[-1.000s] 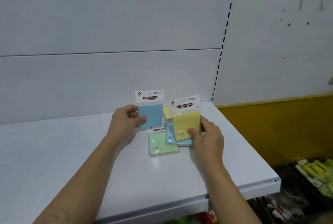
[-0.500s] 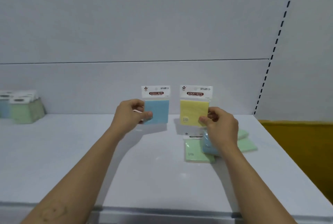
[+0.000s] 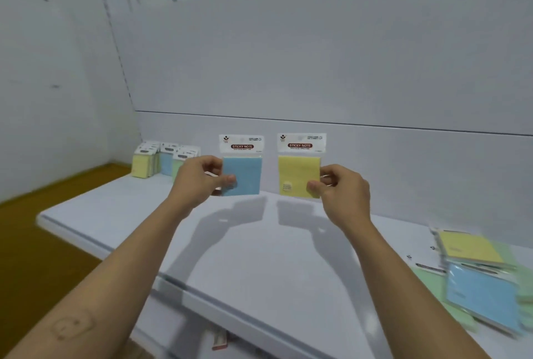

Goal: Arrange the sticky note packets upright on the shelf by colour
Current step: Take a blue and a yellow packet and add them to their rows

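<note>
Two sticky note packets held over the shelf, sorted rows waiting far left

On the flat white metal shelf [image 3: 259, 257], a loose flat pile of yellow, blue and green packets [image 3: 478, 280] lies at the right and the upright rows [image 3: 161, 162] stand far left. The left hand [image 3: 196, 182] pinches the blue cellophane-wrapped sticky note packet [image 3: 242, 175] by its left edge, and the right hand [image 3: 344, 191] pinches the yellow one [image 3: 298, 175] by its right edge. Both packets are upright, clear of the shelf. An edge-only pinch on slick film may let a packet twist or drop, and a careless set-down could probably topple the standing rows or mix colours.
</note>
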The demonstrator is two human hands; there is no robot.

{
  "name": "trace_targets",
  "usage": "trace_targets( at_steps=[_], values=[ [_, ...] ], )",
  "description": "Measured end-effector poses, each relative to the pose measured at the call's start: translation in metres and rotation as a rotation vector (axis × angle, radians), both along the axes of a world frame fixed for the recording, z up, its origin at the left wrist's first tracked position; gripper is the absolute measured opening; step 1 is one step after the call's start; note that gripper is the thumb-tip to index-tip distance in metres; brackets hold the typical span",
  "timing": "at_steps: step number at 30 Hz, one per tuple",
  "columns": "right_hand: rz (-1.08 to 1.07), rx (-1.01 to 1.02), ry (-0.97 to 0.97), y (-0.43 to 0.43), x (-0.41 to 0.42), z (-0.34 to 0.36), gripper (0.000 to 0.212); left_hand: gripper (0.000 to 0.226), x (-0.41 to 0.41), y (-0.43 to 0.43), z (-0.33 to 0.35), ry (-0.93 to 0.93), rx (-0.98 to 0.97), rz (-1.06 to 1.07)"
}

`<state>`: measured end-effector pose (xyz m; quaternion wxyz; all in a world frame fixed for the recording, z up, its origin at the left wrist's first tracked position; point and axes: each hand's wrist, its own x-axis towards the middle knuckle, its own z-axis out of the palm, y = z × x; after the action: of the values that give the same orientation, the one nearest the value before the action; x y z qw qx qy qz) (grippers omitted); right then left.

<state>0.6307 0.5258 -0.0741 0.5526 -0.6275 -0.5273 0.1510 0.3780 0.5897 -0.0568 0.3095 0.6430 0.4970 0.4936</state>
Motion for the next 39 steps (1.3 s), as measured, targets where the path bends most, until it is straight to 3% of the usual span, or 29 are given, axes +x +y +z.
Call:
trace_targets(
  at_steps=[21,30,39],
  values=[
    [0.177,0.067,-0.166,0.056,-0.256,0.056,0.012,0.021,-0.285,-0.011,0.032,-0.147,0.096,0.224],
    [0.262,0.02,-0.105,0.103,-0.368,0.039,0.01,0.023,-0.385,-0.005,0.017,-0.111,0.054,0.311],
    [0.31,-0.113,-0.043,0.157,-0.432,0.002,0.017,0.022,-0.421,0.02,0.0,-0.068,0.008,0.352]
  ],
)
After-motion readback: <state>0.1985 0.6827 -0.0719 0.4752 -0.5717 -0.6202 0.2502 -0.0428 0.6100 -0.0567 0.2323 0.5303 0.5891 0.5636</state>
